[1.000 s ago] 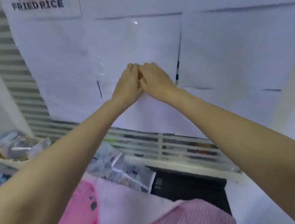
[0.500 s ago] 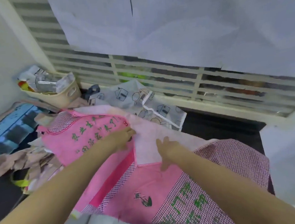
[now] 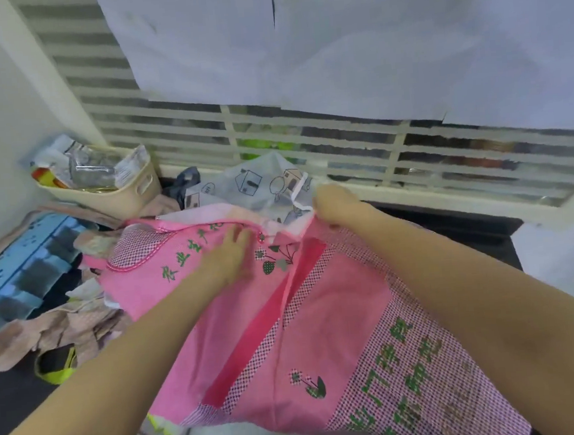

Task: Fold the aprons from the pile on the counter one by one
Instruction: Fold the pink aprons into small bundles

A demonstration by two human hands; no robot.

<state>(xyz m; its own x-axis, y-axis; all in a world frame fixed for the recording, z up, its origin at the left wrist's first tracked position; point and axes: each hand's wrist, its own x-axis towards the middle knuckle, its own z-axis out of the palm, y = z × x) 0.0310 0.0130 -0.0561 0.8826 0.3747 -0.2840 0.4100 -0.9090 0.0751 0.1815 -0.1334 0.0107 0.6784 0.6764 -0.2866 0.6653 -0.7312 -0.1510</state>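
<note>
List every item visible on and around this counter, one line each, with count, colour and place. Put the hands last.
pink aprons: at least two, overlapping, pink with green lettering, centre of the counter
house-print cloth: one, pale grey, behind the aprons
basket: one, cream, far left, holding packets
crate: one, blue, left edge
beige cloths: a crumpled heap, left of the aprons
paper sheets: several, white, over the slatted window
left hand: flat on the pink fabric
right hand: gripping fabric at the aprons' far edge

The pink fabric apron [image 3: 324,320] carries checked panels and green characters. The white cloth [image 3: 259,188] bears grey house prints. The plastic basket [image 3: 119,196] is cream.
</note>
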